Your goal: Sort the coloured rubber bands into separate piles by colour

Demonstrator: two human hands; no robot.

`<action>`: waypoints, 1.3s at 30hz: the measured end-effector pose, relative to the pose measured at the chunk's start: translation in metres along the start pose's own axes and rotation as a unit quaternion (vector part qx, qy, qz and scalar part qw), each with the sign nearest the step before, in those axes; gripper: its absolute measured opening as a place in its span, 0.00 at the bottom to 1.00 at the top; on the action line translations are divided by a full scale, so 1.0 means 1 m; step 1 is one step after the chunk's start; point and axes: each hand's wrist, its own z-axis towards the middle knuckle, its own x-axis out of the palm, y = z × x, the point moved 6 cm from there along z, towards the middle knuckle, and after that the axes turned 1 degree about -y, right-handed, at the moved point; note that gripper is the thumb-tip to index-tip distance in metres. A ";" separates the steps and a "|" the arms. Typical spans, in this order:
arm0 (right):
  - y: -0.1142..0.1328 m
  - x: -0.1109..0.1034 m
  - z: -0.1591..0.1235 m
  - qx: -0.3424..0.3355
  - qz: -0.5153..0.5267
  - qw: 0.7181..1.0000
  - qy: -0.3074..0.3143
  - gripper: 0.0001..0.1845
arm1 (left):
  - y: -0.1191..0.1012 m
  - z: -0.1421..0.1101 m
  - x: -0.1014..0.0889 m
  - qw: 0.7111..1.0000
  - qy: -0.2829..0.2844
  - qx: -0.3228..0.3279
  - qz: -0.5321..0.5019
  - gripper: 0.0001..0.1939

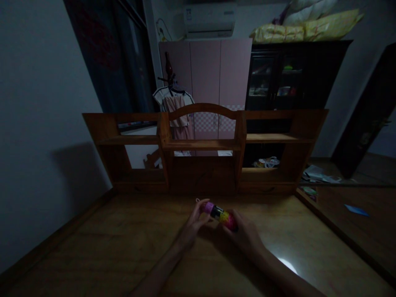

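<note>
Both hands hold a short multicoloured cylinder (217, 213) above the wooden board in front of me. It has a purple end, a black middle band and a yellow-and-pink end; its exact kind is not clear in the dim light. My left hand (194, 222) grips the purple end, where a small pale loop (197, 200) sticks out. Wrapped round the pink end is my right hand (244, 236), its fingers partly hidden behind it. The cylinder lies tilted, its purple end higher and to the left.
A wooden shelf unit (201, 144) stands across the far edge of the wooden board (123, 247). A white wall (46, 123) borders the left. Beyond are a pink wardrobe (206, 70), hanging clothes (175, 107) and a dark cabinet (300, 78). A blue item (356, 210) lies at right.
</note>
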 end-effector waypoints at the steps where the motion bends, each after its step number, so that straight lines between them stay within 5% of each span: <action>1: -0.001 -0.002 0.001 0.004 0.000 1.000 -0.002 0.13 | -0.002 0.002 0.003 1.000 0.010 0.010 -0.018 0.28; 10: 0.003 0.003 -0.003 -0.031 0.016 0.999 0.013 0.16 | 0.028 0.005 -0.029 0.983 -0.084 -0.160 0.020 0.34; 13: 0.002 0.003 -0.003 -0.024 0.023 0.999 0.014 0.16 | 0.016 0.007 -0.028 0.989 -0.104 -0.103 -0.036 0.29; 16: -0.001 0.001 -0.003 -0.016 0.019 1.000 0.010 0.15 | 0.001 0.010 -0.014 0.998 -0.029 -0.031 -0.056 0.29; 19: 0.000 0.000 -0.003 -0.021 0.020 0.999 0.016 0.15 | 0.004 0.009 -0.012 0.998 -0.018 -0.056 -0.001 0.26; 25: 0.013 0.002 -0.007 -0.052 0.033 0.997 0.038 0.15 | 0.025 0.005 -0.035 0.983 -0.114 -0.135 0.056 0.31; 33: 0.003 -0.002 -0.003 -0.021 0.031 0.999 0.016 0.18 | 0.001 0.005 0.000 0.997 0.046 -0.050 -0.034 0.30; 39: 0.006 -0.002 -0.002 -0.029 0.035 0.999 0.021 0.18 | 0.010 0.007 -0.009 0.997 0.009 -0.072 0.010 0.27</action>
